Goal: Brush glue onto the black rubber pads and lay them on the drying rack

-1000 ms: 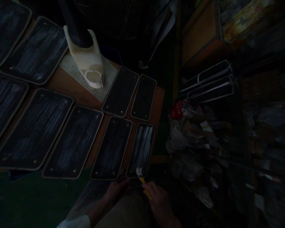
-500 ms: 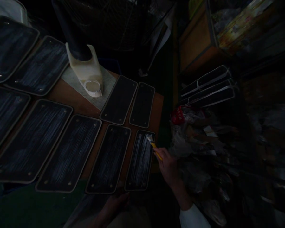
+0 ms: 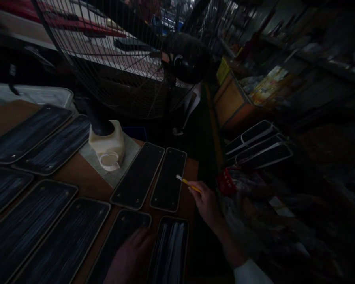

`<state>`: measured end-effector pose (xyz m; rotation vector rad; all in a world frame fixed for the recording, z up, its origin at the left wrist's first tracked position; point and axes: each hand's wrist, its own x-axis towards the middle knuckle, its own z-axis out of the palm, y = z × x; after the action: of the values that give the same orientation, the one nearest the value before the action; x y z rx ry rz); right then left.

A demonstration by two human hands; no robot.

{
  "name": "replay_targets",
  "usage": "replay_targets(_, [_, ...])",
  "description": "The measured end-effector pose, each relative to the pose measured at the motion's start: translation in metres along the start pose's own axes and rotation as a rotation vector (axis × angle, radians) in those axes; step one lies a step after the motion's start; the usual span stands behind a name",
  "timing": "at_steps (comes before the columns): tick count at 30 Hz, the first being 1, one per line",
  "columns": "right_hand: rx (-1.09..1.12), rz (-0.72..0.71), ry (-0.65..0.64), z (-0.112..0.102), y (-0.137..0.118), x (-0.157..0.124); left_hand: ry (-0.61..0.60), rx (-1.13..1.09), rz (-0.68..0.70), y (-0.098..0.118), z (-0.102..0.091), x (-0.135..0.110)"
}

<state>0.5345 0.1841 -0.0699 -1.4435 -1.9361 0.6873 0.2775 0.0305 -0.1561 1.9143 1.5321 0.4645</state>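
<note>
My right hand [image 3: 205, 199] is closed around the yellow handle of a small paintbrush [image 3: 192, 186]. The brush's white-coated bristles are over the right edge of a small dark panel [image 3: 169, 179] with a rivet-like dot at each corner; whether they touch it I cannot tell. My left hand [image 3: 128, 254], blurred, hovers over or rests on another dark panel [image 3: 130, 221], its fingers stretched out and nothing visible in them. Below my right hand lies a panel streaked with white [image 3: 169, 248]. A cut-open whitish plastic jug [image 3: 108, 142] stands on a grey sheet [image 3: 106, 173].
More streaked dark panels [image 3: 67, 236] cover the left of the brown table [image 3: 192, 169]. A large wire-caged fan [image 3: 121, 67] stands behind it. To the right are strapped bundles of panels [image 3: 257, 146], a red bag [image 3: 225, 181] among plastic wrappings, and a wooden box [image 3: 233, 102].
The view has tilted up, showing the fan. My right hand has carried the brush from the streaked front panel to the bare one behind it. My left hand has come up over a panel.
</note>
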Motion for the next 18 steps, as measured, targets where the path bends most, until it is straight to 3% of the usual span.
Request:
replay_targets(4, [-0.08, -0.101, 0.026, 0.013, 0.022, 0.07, -0.093, 0.233, 0.119, 0.002, -0.036, 0.088])
replay_targets(7, [-0.188, -0.139, 0.029, 0.016, 0.035, 0.106, -0.143, 0.306, 0.117, 0.003, -0.051, 0.124])
replay_targets(13, [-0.367, -0.13, -0.013, 0.027, 0.054, 0.137, -0.192, 0.33, 0.092, -0.004, -0.046, 0.128])
replay_targets(18, [-0.376, -0.13, -0.099, 0.033, 0.049, 0.111, -0.196, 0.329, 0.082, -0.005, -0.042, 0.131])
